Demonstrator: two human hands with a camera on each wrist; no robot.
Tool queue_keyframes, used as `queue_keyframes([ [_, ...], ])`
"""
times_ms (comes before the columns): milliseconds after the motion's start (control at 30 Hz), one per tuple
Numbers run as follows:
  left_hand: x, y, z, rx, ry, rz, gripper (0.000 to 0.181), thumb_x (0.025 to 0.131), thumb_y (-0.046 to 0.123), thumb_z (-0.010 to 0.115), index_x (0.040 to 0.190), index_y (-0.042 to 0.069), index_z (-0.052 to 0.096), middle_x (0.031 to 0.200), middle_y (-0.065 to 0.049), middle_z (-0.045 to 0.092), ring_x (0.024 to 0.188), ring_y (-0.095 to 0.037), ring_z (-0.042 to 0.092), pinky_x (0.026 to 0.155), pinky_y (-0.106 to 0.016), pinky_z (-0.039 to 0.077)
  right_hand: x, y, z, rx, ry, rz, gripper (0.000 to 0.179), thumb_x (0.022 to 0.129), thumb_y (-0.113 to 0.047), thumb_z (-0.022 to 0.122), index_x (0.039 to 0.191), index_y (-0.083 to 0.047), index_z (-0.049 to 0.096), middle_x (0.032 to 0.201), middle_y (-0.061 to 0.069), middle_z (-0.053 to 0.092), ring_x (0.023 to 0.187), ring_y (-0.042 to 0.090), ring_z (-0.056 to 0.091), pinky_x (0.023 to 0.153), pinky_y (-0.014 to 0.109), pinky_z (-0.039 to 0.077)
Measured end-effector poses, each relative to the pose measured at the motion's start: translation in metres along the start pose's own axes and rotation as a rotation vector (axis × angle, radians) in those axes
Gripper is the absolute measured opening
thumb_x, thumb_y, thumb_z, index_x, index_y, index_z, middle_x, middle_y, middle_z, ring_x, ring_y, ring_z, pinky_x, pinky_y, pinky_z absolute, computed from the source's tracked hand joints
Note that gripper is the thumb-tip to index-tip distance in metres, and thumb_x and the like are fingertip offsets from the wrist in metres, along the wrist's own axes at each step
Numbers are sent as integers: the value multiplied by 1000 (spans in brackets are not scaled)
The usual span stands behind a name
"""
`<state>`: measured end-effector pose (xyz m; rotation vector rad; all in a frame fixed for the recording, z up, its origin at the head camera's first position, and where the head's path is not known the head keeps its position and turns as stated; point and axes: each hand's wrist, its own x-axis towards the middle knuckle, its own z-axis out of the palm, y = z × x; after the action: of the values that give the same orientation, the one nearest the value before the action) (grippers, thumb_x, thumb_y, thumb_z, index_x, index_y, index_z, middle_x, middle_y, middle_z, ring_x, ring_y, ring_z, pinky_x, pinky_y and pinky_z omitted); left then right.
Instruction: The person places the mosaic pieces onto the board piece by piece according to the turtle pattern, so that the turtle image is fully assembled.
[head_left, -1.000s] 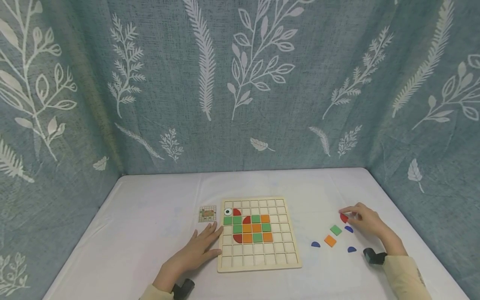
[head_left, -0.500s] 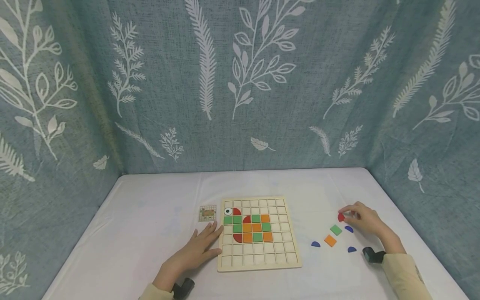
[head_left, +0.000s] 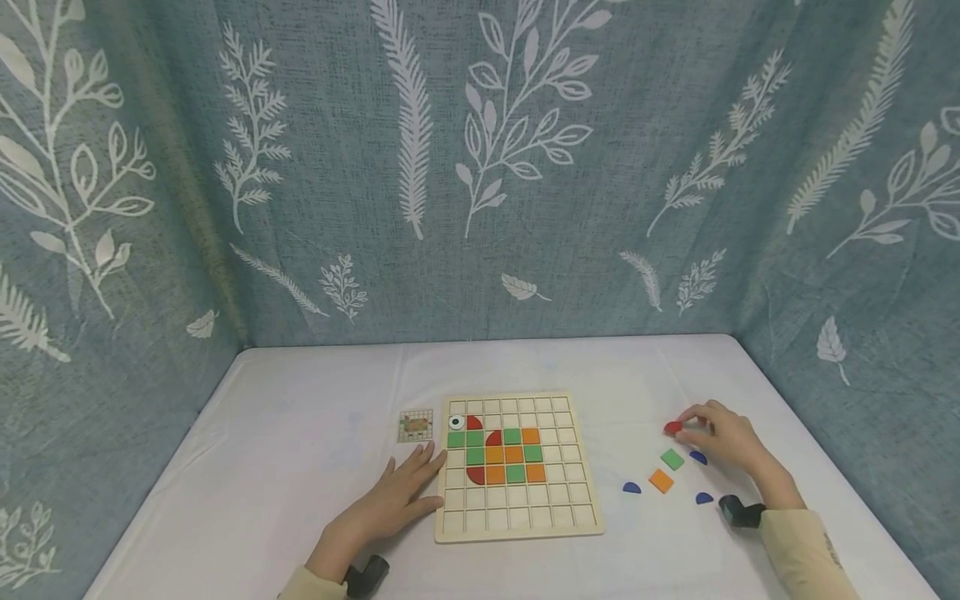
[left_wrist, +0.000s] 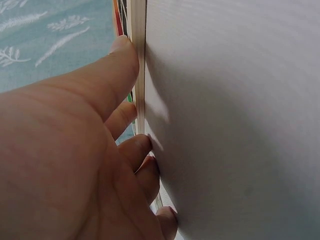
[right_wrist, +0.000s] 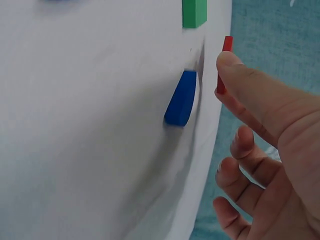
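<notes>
A red tile (head_left: 672, 428), its outline partly covered by fingers, is pinched between the thumb and a finger of my right hand (head_left: 723, 435). The right wrist view shows this red tile (right_wrist: 228, 44) edge-on, raised off the table. My left hand (head_left: 393, 498) lies with spread fingers at the left edge of the wooden grid board (head_left: 517, 521), thumb and fingertips touching its side. Green, orange and red tiles and a round eye tile (head_left: 457, 422) fill several of the board's squares. Below the right hand lie a green square (head_left: 672, 459) and a blue half-round tile (head_left: 698, 458).
A small picture card (head_left: 416, 426) lies left of the board. Between board and right hand are an orange square (head_left: 661, 481) and a blue half-round piece (head_left: 632, 488); another blue piece (head_left: 703, 498) lies nearer the right wrist. A patterned curtain (head_left: 480, 208) surrounds the white table.
My right hand has shifted slightly left with the red tile, which has turned between the fingertips. The left hand stays at the board's edge.
</notes>
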<state>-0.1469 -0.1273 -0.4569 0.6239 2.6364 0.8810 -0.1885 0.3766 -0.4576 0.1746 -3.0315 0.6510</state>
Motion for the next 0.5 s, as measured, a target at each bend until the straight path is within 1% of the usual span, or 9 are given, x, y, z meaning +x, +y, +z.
queue_keyframes([
  [167,-1,0,0,5,4,6,67,89,42,55,143,9,35,151,-17,24,141,-37,14,110,-63,2,0,-11,-1,-25,13,1,25,80,-27,73,97,-10,66,81,3,52,67,16,44,57,26,33],
  [400,0,-2,2,13,9,13,67,89,42,55,143,9,35,151,-18,25,141,-37,14,110,-63,2,1,-26,-1,-61,52,-19,26,78,-30,74,94,-11,67,79,2,53,63,15,43,64,35,32],
  [500,1,-4,3,29,12,16,66,89,42,55,143,9,35,151,-18,25,141,-37,15,110,-63,4,2,-31,2,-73,66,-34,25,78,-29,74,93,-11,67,78,2,52,62,14,42,65,36,32],
])
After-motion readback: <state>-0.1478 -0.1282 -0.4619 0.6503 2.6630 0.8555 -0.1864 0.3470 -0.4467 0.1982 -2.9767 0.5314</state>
